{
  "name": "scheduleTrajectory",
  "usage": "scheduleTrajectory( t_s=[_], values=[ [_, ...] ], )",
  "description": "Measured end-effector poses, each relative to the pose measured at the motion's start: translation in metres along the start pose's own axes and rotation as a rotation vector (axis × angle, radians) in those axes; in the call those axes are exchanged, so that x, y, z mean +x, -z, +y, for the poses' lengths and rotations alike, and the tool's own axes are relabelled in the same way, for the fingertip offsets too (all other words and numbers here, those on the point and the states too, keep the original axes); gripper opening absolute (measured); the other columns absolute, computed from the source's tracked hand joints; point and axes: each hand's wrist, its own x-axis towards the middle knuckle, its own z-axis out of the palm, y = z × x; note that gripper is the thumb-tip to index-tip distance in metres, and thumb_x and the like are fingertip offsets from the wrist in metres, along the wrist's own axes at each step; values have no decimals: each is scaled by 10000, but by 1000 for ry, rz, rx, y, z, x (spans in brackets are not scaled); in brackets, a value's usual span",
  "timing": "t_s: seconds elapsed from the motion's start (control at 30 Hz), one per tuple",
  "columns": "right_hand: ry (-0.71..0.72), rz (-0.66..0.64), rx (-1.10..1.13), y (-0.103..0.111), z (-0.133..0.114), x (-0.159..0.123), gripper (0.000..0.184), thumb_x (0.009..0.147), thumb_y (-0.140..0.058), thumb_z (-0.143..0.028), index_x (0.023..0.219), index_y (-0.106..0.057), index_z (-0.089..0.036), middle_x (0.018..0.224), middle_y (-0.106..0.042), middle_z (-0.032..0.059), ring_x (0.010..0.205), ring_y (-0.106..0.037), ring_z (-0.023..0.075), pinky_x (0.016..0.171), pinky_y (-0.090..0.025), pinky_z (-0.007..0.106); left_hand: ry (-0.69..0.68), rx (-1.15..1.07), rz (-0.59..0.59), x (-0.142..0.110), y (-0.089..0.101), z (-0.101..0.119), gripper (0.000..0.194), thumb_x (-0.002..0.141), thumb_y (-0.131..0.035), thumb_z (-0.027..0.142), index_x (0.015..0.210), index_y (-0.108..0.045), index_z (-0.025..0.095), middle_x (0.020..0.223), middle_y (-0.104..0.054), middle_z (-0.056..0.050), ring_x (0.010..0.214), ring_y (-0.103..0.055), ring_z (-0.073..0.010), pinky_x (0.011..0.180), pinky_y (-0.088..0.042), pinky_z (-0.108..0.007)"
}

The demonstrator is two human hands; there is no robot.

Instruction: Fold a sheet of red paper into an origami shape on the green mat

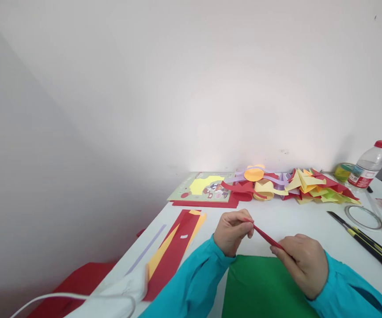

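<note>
A narrow red paper strip (266, 236) is stretched between my two hands, slanting down to the right. My left hand (232, 232) pinches its upper end between thumb and fingers. At the lower end, my right hand (305, 263) grips it with the thumb along the near side. The strip looks thin, seen nearly edge-on; whether it is folded I cannot tell. Below the hands lies a green paper sheet (260, 287), partly covered by both sleeves.
Red and orange paper strips (172, 251) and a white device with a cable (118, 291) lie left. Folded paper pieces (310, 185) and a printed pad (191, 187) line the wall. Rightward are utility knives (369, 243), a tape ring (363, 217) and a bottle (368, 165).
</note>
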Motion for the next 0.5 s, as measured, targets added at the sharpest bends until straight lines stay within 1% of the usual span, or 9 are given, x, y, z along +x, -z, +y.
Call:
scheduleTrajectory(
  t_s=[0.1,0.23,0.4,0.5],
  values=[
    [5,6,2,0,0,0,431,917,-305,-356,622,-577,-199,516,-547,1,483,-443,128,527,-239,265,-10,3,-6,0,0,1,72,594,-764,209,639,-709,198,560,-537,12,440,-506,-76,398,-313,-198],
    [1,10,-5,-1,1,0,439,919,-300,-360,617,-573,-198,520,-548,4,487,-444,129,528,-241,265,-5,2,-10,0,-1,3,70,605,-756,213,651,-708,193,590,-549,6,440,-519,-79,402,-327,-201],
    [9,28,4,-2,1,0,441,920,-304,-355,606,-569,-194,516,-548,4,481,-445,127,521,-248,265,6,-7,25,0,-2,2,98,596,-762,234,644,-702,174,580,-548,4,433,-517,-81,393,-322,-200],
    [2,29,7,-2,2,-1,446,921,-300,-359,606,-569,-193,515,-547,4,483,-453,127,520,-256,265,0,-38,37,1,-1,2,92,591,-766,222,640,-698,183,561,-547,10,439,-510,-79,405,-330,-201]
  ],
)
